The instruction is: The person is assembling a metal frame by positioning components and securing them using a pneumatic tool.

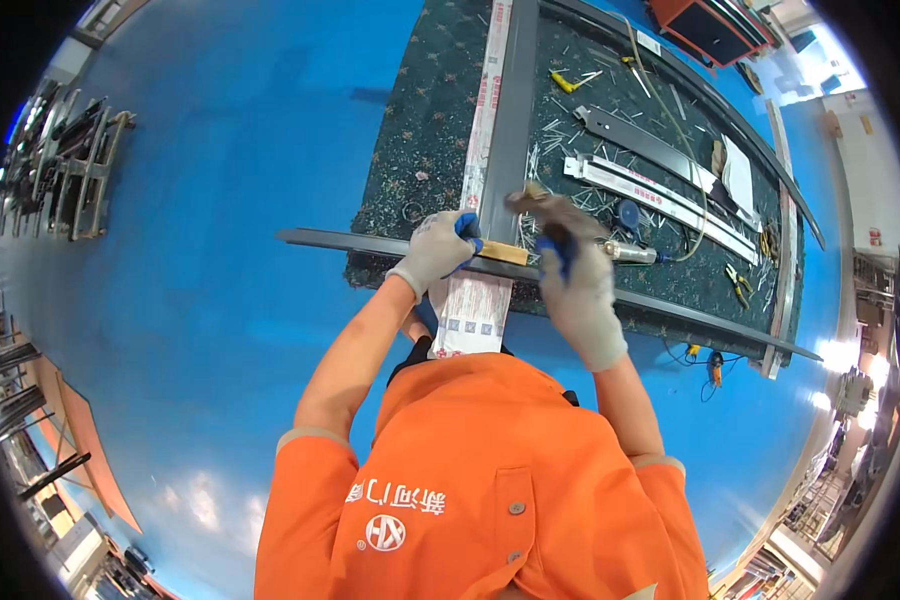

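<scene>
My left hand [435, 252], in a pale glove with blue fingertips, pinches a small yellowish wooden block [505, 253]. The block lies along a dark grey metal bar [345, 240] at the near side of a frame, where a long upright profile [511, 130] meets it. Gripped in my gloved right hand [582, 300] is a hammer [560, 212], smeared by motion, its head raised just beyond the block and apart from it. A strip with white printed film [473, 310] extends from the joint toward my waist.
The frame rests on a dark carpeted bench [420, 130] strewn with slim metal bits. On it lie a yellow-handled tool [567, 82], film-wrapped strips [660, 205], pliers [739, 286] and an air-hose tool [630, 253]. A red cabinet [710, 28] stands beyond; racks [70, 165] line the left.
</scene>
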A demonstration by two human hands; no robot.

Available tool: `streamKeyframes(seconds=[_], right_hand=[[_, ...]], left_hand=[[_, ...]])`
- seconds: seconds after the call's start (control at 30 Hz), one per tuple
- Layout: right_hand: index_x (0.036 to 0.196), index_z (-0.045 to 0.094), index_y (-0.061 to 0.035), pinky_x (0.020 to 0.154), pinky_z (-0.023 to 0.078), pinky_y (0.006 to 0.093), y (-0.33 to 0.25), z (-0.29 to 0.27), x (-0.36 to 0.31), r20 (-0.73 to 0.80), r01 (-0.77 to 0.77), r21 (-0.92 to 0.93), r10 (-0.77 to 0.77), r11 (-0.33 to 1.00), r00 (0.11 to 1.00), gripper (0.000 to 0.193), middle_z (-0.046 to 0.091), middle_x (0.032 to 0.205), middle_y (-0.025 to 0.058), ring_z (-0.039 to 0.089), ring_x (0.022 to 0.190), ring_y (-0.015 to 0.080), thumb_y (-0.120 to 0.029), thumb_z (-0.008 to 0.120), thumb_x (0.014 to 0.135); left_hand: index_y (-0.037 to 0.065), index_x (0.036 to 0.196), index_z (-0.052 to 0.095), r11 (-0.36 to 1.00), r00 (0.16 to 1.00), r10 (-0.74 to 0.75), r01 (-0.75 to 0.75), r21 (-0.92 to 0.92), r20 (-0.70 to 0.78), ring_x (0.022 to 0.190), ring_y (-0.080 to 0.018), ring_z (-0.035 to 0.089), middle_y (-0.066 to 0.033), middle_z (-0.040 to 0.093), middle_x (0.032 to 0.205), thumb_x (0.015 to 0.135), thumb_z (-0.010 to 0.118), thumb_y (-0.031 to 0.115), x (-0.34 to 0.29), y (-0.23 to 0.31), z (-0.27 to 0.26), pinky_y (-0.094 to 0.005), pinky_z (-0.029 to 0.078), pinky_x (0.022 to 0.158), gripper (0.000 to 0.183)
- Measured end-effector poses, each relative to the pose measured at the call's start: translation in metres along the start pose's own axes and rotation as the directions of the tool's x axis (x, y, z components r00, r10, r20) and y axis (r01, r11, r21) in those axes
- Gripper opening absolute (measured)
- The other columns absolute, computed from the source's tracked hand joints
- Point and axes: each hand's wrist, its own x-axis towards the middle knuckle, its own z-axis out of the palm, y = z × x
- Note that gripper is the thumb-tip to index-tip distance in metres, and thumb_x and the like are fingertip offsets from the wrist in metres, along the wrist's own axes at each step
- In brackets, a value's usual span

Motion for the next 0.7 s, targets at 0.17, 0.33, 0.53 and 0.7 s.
streamKeyframes(seconds=[0.17, 0.33, 0.53, 0.7], right_hand=[[0.129, 0.057, -0.0069, 0.075, 0.057, 0.0348, 0.008, 0.010, -0.008, -0.006, 0.099, -0.204, -0.102, 0.974, 0.995, 0.045, 0.072, 0.116, 0.0072, 0.072, 0.094, 0.0274, 0.001, 0.064, 0.085], [0.125, 0.057, -0.0027, 0.081, 0.056, 0.0389, 0.017, 0.020, 0.001, 0.267, -0.178, -0.243, 0.243, 0.953, 0.933, 0.042, 0.069, 0.123, 0.0126, 0.070, 0.093, 0.0313, 0.009, 0.055, 0.085], [0.117, 0.065, -0.0071, 0.069, 0.057, 0.0386, -0.011, -0.006, 0.007, -0.058, 0.062, 0.135, -0.055, 0.989, 0.997, 0.033, 0.072, 0.108, 0.0143, 0.073, 0.083, 0.0309, -0.001, 0.063, 0.085], [0.120, 0.062, -0.0080, 0.069, 0.056, 0.0398, 0.027, 0.013, -0.010, -0.161, 0.247, 0.160, -0.222, 0.956, 0.962, 0.036, 0.072, 0.108, 0.0146, 0.072, 0.082, 0.0320, 0.001, 0.061, 0.085]], left_hand=[[0.003, 0.084, 0.066, 0.996, 0.998, 0.010, -0.015, -0.090, -0.057, 0.059, -0.0178, 0.051, -0.0040, 0.063, 0.068, 0.078, 0.066, 0.005, 0.001, 0.000, 0.000, -0.0329, 0.046, 0.059, 0.006], [0.003, 0.084, 0.067, 0.996, 0.995, 0.072, -0.076, -0.051, -0.067, 0.058, -0.0181, 0.052, -0.0040, 0.063, 0.068, 0.078, 0.066, 0.007, 0.010, 0.008, -0.006, -0.0330, 0.047, 0.060, 0.008], [0.006, 0.092, 0.071, 1.000, 0.999, 0.017, -0.017, -0.006, -0.039, 0.067, -0.0289, 0.062, -0.0075, 0.071, 0.078, 0.078, 0.068, 0.016, -0.003, -0.009, 0.007, -0.0391, 0.051, 0.068, 0.018], [0.003, 0.085, 0.066, 0.996, 0.989, 0.091, -0.093, -0.010, -0.116, 0.060, -0.0209, 0.053, -0.0061, 0.066, 0.071, 0.077, 0.065, 0.007, 0.000, 0.000, 0.009, -0.0353, 0.047, 0.061, 0.009]])
